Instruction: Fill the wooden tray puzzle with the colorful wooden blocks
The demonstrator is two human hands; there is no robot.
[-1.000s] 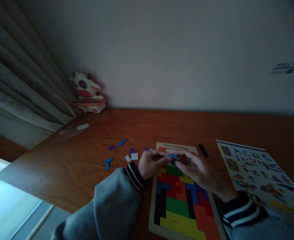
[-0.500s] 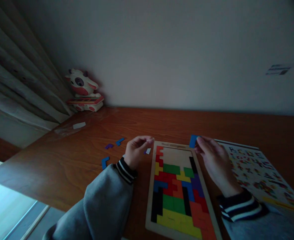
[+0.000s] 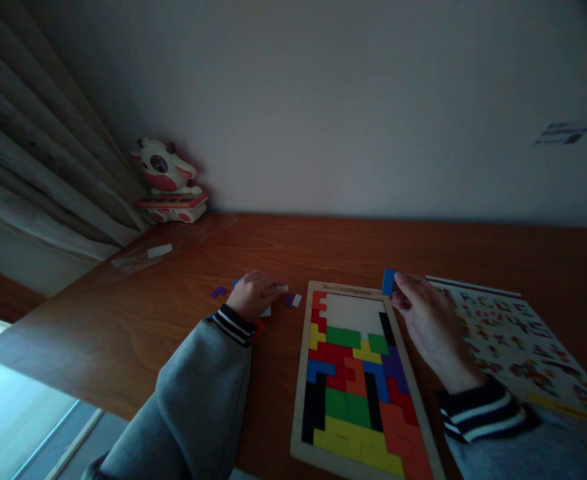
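Observation:
My right hand (image 3: 430, 327) pinches a blue puzzle piece (image 3: 388, 282) between thumb and fingers, just above the top right corner of a wooden puzzle board (image 3: 300, 400). Coloured block pieces fill the lower part of the board; bare wood (image 3: 353, 312) shows at its top. Left of the board, my left hand (image 3: 253, 295) is low over loose pieces, palm down, its fingers stretched to the right. A whitish piece (image 3: 282, 287) is at its fingertips. A purple piece (image 3: 290, 301) lies just beyond, and a red piece (image 3: 258, 327) shows beside the cuff.
A printed pattern sheet (image 3: 513, 340) lies right of the board, partly under my right arm. Another purple piece (image 3: 218, 292) is on the wooden table (image 3: 293, 247) further left. A toy cow with a keyboard (image 3: 170, 183) stands at the back left, near clear plastic wrapping (image 3: 133, 260).
My left hand has moved left and down from beside the board's top corner, its fingers going from a pinch to stretched out. The right hand stays almost still with the blue piece.

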